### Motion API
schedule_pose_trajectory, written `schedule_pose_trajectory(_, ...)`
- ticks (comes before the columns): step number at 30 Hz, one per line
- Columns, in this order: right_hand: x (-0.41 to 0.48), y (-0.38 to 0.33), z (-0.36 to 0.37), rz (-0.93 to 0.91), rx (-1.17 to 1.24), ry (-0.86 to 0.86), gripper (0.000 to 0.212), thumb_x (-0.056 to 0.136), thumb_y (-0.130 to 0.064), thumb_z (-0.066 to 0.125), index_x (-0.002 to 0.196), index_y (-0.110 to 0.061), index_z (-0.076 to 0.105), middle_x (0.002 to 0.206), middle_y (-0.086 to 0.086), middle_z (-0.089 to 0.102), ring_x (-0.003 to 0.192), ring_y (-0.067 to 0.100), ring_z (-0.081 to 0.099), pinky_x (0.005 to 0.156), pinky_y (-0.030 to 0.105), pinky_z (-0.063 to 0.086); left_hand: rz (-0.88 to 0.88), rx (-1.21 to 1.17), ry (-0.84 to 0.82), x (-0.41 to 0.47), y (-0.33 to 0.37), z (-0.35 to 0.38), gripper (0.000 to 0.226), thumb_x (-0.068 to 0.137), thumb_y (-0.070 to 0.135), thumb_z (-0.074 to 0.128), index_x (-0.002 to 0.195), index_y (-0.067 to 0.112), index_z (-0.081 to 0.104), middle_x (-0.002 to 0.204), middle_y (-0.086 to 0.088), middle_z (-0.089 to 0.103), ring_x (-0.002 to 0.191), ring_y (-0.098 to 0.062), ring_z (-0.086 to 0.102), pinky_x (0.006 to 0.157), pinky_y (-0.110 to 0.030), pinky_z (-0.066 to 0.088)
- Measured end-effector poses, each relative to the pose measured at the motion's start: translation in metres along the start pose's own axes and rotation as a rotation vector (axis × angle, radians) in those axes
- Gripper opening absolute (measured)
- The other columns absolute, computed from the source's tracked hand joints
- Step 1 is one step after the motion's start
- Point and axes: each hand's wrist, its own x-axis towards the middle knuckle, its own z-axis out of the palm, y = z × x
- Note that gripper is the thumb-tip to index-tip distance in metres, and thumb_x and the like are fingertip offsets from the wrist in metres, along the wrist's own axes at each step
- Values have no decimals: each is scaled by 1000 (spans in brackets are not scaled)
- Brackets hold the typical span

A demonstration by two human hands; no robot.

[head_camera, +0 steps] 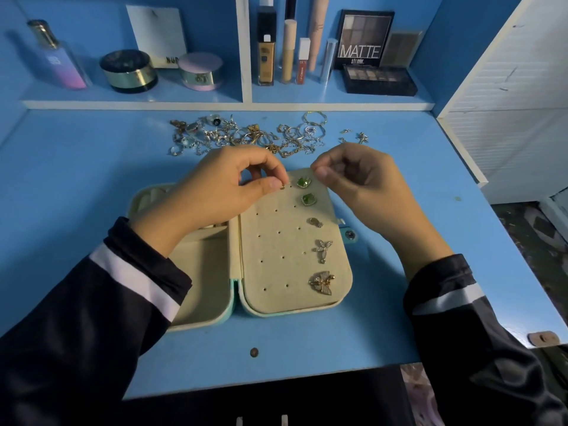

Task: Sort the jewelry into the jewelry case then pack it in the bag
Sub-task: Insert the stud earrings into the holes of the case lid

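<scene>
Left hand (221, 192) pinches a small earring (283, 186) at the earring panel (276, 241), right hand (353, 179) pinching the panel's top edge (best held still, post square to hole).

Ranged along shelf (132, 104) above blue desk (92, 186): perfume bottle (58, 56), black jar (128, 70), pink jar (201, 70), foundation bottle (266, 56), upright palette (364, 38), flat palette (379, 79).

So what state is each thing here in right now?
Jewelry case: open, lying flat on desk.
Earring panel: five earrings pinned along its right side.
Left hand: pinches a small earring at panel's top.
Right hand: pinches the panel's top corner.
Jewelry pile: loose, unsorted behind the case.
Eyeshadow palette: open on shelf.
</scene>
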Motion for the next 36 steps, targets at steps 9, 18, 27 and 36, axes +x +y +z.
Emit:
schedule_pose_trajectory(9,1,-1,2,-38,85,1,5,87,-14,63,89,-11,65,90,13,66,81,17,59,79,30,50,10,11,-34,-1,1,-1,24,89,12,68,86,36,65,88,15,64,83,-2,57,70,-3,37)
schedule_pose_trajectory(18,0,-1,1,-49,111,-6,5,89,-8,62,92,-5,65,89,11,65,82,14,60,79,24,50,17,-23,-5,0,-2,0,17,89,14,68,91,31,68,87,17,65,79,4,55,68,-3,36)
schedule_pose_trajectory(27,0,-2,1,-52,121,-12,3,91,-2,62,93,-4,64,87,9,64,79,11,59,77,19,49,38,-3,36,2,-3,2,11,89,14,69,96,22,71,87,16,63,76,6,53,67,-2,37)
schedule_pose_trajectory(36,0,-3,1,-53,121,-13,3,91,-2,62,92,-4,63,87,8,64,80,11,58,76,21,49,53,5,60,2,-5,3,9,87,20,72,94,24,71,86,15,63,78,5,55,67,-4,38)
